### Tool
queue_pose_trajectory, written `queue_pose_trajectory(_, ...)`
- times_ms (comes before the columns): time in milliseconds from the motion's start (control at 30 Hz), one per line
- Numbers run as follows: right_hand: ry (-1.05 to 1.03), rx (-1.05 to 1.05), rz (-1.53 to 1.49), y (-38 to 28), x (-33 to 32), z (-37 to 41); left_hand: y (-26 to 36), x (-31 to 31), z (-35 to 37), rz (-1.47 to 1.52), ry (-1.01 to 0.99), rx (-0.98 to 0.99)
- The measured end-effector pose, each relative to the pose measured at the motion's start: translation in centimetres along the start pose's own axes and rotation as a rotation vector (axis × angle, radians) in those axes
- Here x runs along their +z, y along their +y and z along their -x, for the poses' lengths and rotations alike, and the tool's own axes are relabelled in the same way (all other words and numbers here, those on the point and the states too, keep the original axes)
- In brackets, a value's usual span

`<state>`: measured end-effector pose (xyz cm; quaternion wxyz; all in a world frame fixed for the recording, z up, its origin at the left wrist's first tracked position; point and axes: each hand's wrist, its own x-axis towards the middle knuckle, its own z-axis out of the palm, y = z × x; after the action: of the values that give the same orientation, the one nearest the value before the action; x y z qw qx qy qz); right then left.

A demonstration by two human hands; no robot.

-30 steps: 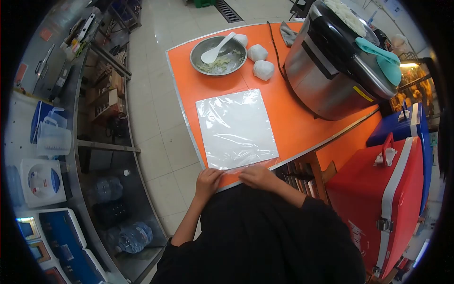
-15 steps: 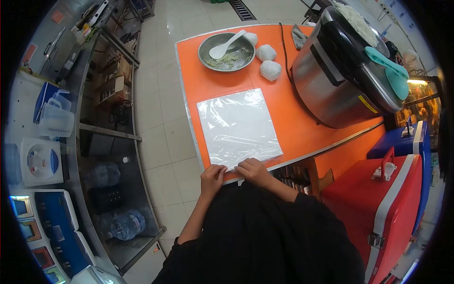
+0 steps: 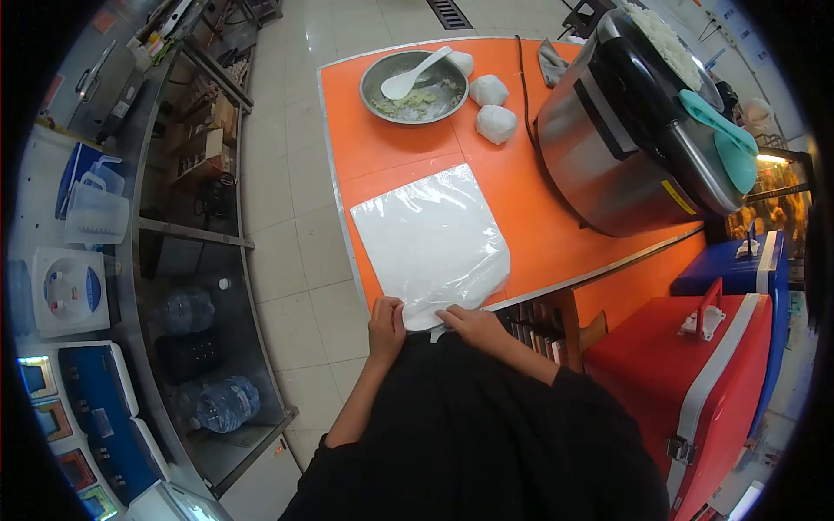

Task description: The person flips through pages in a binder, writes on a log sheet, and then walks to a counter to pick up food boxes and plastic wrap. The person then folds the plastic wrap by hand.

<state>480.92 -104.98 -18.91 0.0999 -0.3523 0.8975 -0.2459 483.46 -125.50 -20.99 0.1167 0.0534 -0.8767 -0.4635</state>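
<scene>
A white sheet stack under clear plastic (image 3: 430, 234) lies on the orange table (image 3: 556, 252), its near edge at the table's front. My left hand (image 3: 386, 328) pinches the near left corner of the plastic. At the near right edge, my right hand (image 3: 473, 328) has its fingers pressed together on the plastic. The plastic's lower right corner is curled. Beyond it sits a metal bowl (image 3: 371, 89) holding a pale green mixture and a white spoon (image 3: 401, 85). Several white wrapped balls (image 3: 496, 124) rest right of the bowl.
A large steel cooker (image 3: 580, 148) with teal spoons (image 3: 737, 161) on top stands at the right. Red (image 3: 643, 373) and blue (image 3: 708, 269) cooler boxes are at the lower right. Metal shelving (image 3: 143, 286) with water bottles (image 3: 228, 404) runs along the left.
Both hands have moved slightly toward my body, and the plastic's near edge has come with them. Its right corner now curls. My right hand's fingers have shifted right.
</scene>
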Motion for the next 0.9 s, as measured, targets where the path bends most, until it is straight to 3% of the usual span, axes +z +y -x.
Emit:
queue_pose_trajectory(100,0.018,-0.075,0.002,-0.4,0.8,-2.2,0.8,-0.2,-0.1,-0.069,-0.057,0.182)
queue_pose_trajectory(167,0.117,-0.237,0.052,-0.5,1.4,-3.4,1.2,0.1,0.1,-0.131,-0.07,0.267)
queue_pose_trajectory(200,0.121,-0.238,0.056,-0.7,1.1,-3.8,1.4,0.4,0.4,-0.164,-0.079,0.236)
queue_pose_trajectory(267,-0.199,-0.084,-0.073,-0.9,0.0,-4.5,1.5,0.6,0.8,-0.194,-0.076,0.209)
queue_pose_trajectory(367,-0.01,-0.215,-0.01,-0.2,0.8,-3.3,1.6,0.5,1.7,-0.185,-0.041,0.128)
queue_pose_trajectory(433,-0.068,-0.192,-0.017,0.1,1.6,-3.0,1.8,0.3,2.4,-0.204,0.053,-0.039)
queue_pose_trajectory(500,0.008,-0.173,0.036,-0.7,0.6,-3.2,2.2,0.4,2.5,-0.148,0.075,-0.124)
queue_pose_trajectory(567,-0.031,-0.124,0.052,-1.3,-0.2,-3.3,2.8,0.4,2.9,0.266,0.035,-0.424)
queue_pose_trajectory(667,0.064,-0.105,-0.076,-1.2,0.3,-3.7,2.5,0.7,3.8,0.325,-0.117,-0.537)
queue_pose_trajectory(800,0.076,-0.139,-0.111,-0.1,2.2,-4.2,3.0,0.8,4.0,0.578,-0.119,-0.446)
queue_pose_trajectory(867,0.109,-0.109,-0.156,-0.6,1.5,-4.3,2.7,0.2,3.3,0.271,-0.198,-0.367)
queue_pose_trajectory(900,0.126,-0.097,-0.141,-0.6,1.6,-4.4,2.8,0.0,2.8,0.278,-0.211,-0.345)
